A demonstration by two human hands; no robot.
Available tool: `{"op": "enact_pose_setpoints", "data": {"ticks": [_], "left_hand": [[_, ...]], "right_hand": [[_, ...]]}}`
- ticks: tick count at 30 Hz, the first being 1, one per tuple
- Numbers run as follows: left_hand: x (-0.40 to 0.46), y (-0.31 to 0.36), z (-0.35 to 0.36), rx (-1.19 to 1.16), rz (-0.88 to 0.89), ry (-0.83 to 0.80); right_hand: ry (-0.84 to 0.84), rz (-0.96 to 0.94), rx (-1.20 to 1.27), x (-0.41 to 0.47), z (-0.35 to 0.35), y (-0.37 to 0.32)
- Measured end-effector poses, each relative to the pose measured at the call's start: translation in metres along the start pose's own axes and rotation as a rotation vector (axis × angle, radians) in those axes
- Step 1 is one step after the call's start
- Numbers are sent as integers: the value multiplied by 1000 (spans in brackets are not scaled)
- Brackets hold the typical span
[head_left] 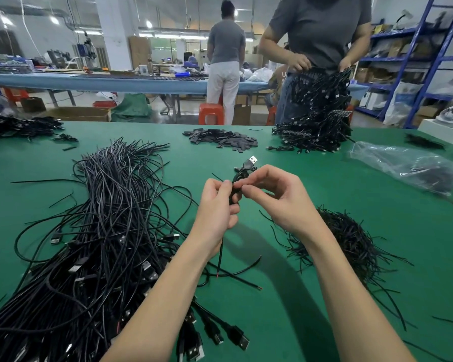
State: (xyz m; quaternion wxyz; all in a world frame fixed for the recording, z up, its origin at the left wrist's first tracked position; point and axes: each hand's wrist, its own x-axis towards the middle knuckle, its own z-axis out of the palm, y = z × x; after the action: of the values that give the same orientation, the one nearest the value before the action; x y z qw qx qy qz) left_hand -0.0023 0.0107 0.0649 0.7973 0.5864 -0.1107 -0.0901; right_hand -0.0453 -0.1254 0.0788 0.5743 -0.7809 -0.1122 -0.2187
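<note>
Coiled USB cable (pixel 243 169) pinched by curled fingers of left hand (pixel 216 205) and right hand (pixel 277 198). Long axis near upright, plug above fingertips, tail below left palm.

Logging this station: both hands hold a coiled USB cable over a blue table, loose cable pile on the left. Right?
No: the head view shows a green table, not blue. The left hand and right hand do hold the coiled USB cable, loose cable pile on the left.

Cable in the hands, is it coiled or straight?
Coiled: left hand and right hand pinch the cable loops; USB plug sticks up.
</note>
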Motion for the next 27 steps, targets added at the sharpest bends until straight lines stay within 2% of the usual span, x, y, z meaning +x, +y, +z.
{"op": "enact_pose_setpoints", "data": {"ticks": [2, 5, 8, 10, 12, 15, 17, 19, 22, 24, 27], "left_hand": [[1, 3, 0, -76, 23, 12], [1, 9, -1, -148, 79, -21], [-3, 12, -3, -119, 102, -161], [-6, 16, -10, -25, 130, -320], [-7, 20, -19, 207, 182, -486], [-7, 26, -29, 602, 255, -640], [-7, 25, -30, 752, 262, -670], [-6, 20, -29, 859, 261, -620], [-4, 12, -26, 938, 309, -422], [-2, 11, -26, 908, 346, -275], [0, 11, -27, 759, 282, -117]], "right_hand": [[47, 87, 217, 0, 5, 2], [76, 374, 637, 2, 10, 4], [52, 710, 985, 3, 6, 8], [-13, 789, 1075, 2, -2, 13], [-80, 784, 990, -2, -12, 18], [-194, 660, 514, -7, -30, 23], [-228, 601, 224, -10, -39, 23], [-207, 545, 28, -9, -44, 19], [-147, 389, -136, -4, -36, 9], [-87, 293, -134, 0, -27, 5], [-14, 164, -149, 1, -18, 4]]}}
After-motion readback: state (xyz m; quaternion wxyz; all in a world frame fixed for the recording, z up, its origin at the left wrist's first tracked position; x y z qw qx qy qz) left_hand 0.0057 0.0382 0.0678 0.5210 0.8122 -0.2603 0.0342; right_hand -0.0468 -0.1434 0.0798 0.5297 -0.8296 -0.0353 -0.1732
